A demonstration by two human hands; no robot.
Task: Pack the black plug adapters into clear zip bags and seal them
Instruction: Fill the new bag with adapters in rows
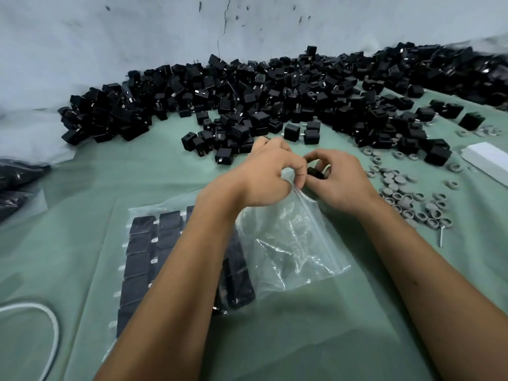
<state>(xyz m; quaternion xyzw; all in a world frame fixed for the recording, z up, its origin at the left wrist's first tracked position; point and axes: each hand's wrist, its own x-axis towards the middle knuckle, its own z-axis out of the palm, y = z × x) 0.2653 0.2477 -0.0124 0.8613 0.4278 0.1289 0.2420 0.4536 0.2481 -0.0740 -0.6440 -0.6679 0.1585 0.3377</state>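
A clear zip bag (pixel 288 243) lies on the green cloth in front of me, its mouth facing away. My left hand (pixel 269 174) pinches the bag's top edge and holds the mouth up. My right hand (pixel 338 182) grips a black plug adapter (pixel 316 173) right at that opening. To the left, partly under my left forearm, lies a filled bag (pixel 148 257) with rows of black adapters inside. A big heap of loose black adapters (pixel 247 94) stretches along the back, against the wall.
Several grey round caps (pixel 406 196) are scattered to the right, with a small metal pin (pixel 441 237) beside them. A white box (pixel 486 160) sits at the right edge. Dark packed bags (pixel 16 182) lie far left. A white cable (pixel 41 325) loops at lower left.
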